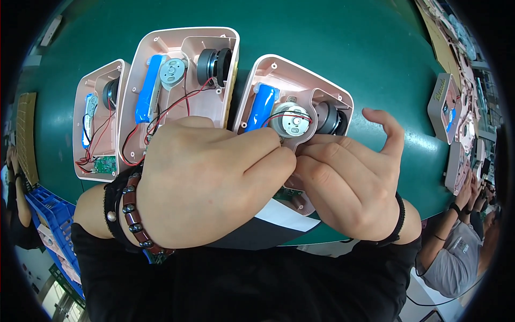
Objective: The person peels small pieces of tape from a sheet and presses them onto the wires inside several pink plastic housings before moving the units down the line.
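Fingers on both hands are bunched in tight: the left hand (209, 180) is curled with its knuckles up, the right hand (351, 185) is curled toward it, and the 2 nearly meet over the right-hand pink speaker housing (263, 72). Can't tell what either is pinching, since the tips are hidden behind knuckles. Right pinky sticks up and out, past the housing's side.

Room-wise, the left side is tight. Another pink housing (171, 42) sits just beside the right-hand housing, and the left hand and wrist cover its lower part. A 3rd pink housing (96, 80) is right up against that, further left. Green tabletop (391, 64) runs beyond the top rims and off to the right, up to a line of pink parts near the far edge. Near edge of the table is close to the person's body, with a white sheet (284, 214) just below the right-hand housing.

As for the housing being worked on, it's tilted a bit on the table, open side up. Round silver motor (295, 126) is just above the fingertips, blue battery pack (261, 105) up and left, black speaker (328, 118) up and right, and a bit of green circuit board (292, 194) peeks out below.
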`<state>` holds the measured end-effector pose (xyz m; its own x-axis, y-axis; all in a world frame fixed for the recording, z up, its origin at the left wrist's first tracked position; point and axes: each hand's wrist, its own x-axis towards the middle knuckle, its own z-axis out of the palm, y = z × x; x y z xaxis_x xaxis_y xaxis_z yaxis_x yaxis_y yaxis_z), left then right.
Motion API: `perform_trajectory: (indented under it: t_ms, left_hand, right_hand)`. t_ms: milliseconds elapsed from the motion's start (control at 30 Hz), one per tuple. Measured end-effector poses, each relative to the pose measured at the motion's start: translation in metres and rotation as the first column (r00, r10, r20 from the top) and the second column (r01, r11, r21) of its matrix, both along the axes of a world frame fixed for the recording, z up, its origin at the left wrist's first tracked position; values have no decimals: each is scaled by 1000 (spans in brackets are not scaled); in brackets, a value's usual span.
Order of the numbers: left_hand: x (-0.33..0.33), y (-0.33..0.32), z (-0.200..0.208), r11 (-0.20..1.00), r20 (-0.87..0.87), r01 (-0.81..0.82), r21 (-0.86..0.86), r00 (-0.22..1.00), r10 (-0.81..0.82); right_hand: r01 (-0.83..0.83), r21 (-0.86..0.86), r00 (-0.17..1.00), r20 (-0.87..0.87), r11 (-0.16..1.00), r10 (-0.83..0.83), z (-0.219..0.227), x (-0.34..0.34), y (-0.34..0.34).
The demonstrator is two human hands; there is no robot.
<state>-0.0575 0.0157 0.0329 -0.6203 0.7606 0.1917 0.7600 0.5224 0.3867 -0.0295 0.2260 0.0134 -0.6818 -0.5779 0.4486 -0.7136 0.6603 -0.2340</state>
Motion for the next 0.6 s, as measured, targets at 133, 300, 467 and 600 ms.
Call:
perform_trajectory:
  t_ms: [133,300,467,600]
  left_hand:
    - [0,0,1,1000,-9,16,-16,1000,-16]
    - [0,2,4,997,-16,21,-68,1000,-22]
    - [-1,5,6,995,-45,21,-100,999,-26]
    - [-3,5,6,991,-71,23,-130,997,-32]
  right_hand:
    - [4,-33,999,43,999,-3,-4,1,1]
    - [-9,-34,997,71,999,11,-1,-1,2]
    - [23,-32,990,137,999,-18,1,0,0]
    - [49,-21,985,164,999,-45,2,0,-2]
